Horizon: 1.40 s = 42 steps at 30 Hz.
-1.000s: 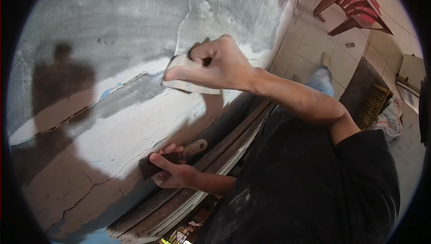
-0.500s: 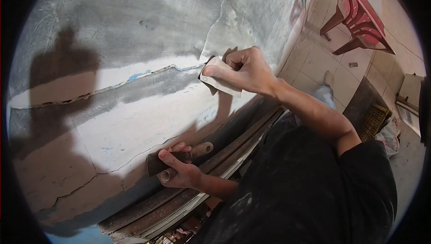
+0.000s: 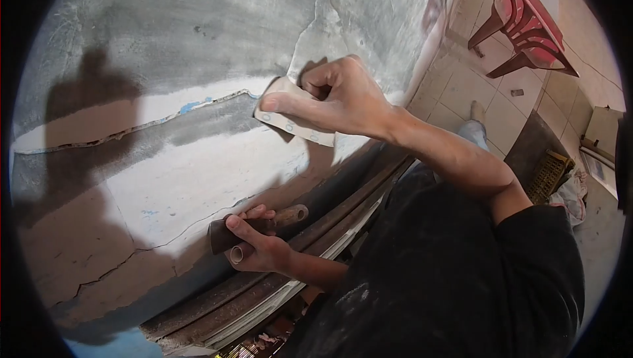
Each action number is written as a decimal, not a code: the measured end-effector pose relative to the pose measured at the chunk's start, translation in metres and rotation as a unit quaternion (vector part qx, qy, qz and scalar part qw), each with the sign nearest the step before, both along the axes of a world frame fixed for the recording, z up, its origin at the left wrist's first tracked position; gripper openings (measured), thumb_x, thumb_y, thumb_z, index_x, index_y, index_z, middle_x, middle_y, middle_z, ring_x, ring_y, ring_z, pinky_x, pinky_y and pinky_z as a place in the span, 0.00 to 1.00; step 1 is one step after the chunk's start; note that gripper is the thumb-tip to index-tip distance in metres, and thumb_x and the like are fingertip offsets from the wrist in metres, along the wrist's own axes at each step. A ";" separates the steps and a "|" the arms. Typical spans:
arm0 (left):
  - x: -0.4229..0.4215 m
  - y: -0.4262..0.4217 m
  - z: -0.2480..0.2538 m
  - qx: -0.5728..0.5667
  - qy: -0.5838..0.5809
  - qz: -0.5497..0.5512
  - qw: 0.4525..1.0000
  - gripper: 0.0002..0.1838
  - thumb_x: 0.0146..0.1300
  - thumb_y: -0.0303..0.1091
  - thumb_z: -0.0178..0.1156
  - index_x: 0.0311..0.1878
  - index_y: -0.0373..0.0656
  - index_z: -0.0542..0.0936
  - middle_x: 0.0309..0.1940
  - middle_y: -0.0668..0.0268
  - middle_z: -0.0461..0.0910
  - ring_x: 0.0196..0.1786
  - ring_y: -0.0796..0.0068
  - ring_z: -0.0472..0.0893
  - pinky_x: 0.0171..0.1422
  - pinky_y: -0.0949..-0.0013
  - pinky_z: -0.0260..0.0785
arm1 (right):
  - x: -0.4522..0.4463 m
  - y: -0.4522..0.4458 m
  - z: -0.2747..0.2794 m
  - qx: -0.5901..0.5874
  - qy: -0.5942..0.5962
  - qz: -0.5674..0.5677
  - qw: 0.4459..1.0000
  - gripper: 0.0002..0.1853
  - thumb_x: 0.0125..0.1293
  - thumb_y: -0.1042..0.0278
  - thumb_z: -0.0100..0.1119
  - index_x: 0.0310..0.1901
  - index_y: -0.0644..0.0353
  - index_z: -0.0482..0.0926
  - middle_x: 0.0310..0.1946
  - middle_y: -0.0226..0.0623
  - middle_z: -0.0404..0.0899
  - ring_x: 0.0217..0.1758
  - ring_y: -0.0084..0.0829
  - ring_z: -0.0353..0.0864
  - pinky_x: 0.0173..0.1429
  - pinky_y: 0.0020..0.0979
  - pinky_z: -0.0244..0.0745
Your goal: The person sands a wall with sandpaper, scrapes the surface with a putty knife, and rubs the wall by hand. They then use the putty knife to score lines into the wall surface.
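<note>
My right hand [image 3: 349,97] pinches a folded piece of sandpaper [image 3: 290,115], its pale printed backing facing me, against the wall [image 3: 224,28]. Beneath the sandpaper runs a long crack [image 3: 145,126] with a rough, chipped edge and bits of blue paint. Lower down, my left hand [image 3: 264,246] is closed round a putty knife [image 3: 227,236] with a wide dark blade and a worn handle. A small rolled tube [image 3: 240,252], perhaps more sandpaper, is tucked into the same hand. The fingers behind the blade are partly hidden.
Long brown boards or rails [image 3: 217,295] run along the wall's foot. A red plastic chair [image 3: 531,25] stands on the tiled floor [image 3: 455,94]. Further right are a yellow crate [image 3: 550,177] and a plastic bag [image 3: 570,196]. My shadow [image 3: 92,114] falls on the wall.
My right hand has slid left along the crack with the sandpaper. My left hand, still holding the putty knife and tube, has shifted slightly left in the view.
</note>
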State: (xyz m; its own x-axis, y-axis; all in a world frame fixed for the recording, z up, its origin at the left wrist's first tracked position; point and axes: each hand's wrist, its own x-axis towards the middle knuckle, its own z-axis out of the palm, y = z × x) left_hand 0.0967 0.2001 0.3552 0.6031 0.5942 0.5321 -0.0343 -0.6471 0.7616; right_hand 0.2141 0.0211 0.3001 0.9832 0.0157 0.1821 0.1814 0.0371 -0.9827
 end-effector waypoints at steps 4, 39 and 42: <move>0.002 -0.004 0.000 -0.020 -0.011 -0.002 1.000 0.20 0.71 0.45 0.57 0.31 0.35 0.75 0.21 0.58 0.81 0.17 0.76 0.77 0.18 0.81 0.60 | 0.002 -0.003 -0.028 0.000 -0.015 -0.007 1.000 0.37 0.55 0.32 0.67 0.09 0.61 0.74 0.06 0.28 0.64 0.10 0.20 0.60 0.16 0.28 0.52; 0.000 -0.005 -0.001 0.004 0.008 0.035 0.999 0.24 0.68 0.51 0.61 0.29 0.36 0.76 0.22 0.59 0.81 0.19 0.77 0.76 0.19 0.79 0.63 | -0.005 -0.013 -0.042 -0.023 -0.052 -0.058 0.997 0.36 0.58 0.39 0.69 0.09 0.66 0.72 0.05 0.30 0.62 0.10 0.21 0.58 0.16 0.29 0.52; 0.002 -0.007 0.001 0.003 -0.001 0.025 1.000 0.24 0.68 0.51 0.61 0.29 0.36 0.76 0.21 0.59 0.81 0.18 0.77 0.76 0.19 0.79 0.63 | -0.004 -0.006 -0.058 -0.051 -0.027 -0.054 0.997 0.36 0.57 0.41 0.71 0.08 0.64 0.69 0.06 0.29 0.59 0.11 0.19 0.55 0.16 0.29 0.49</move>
State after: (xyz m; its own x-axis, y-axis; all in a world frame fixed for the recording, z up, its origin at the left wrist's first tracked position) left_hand 0.0988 0.1926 0.3566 0.5717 0.6200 0.5374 -0.0040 -0.6529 0.7575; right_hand 0.2100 0.0146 0.2423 0.9689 -0.0686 0.2379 0.2318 -0.0859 -0.9690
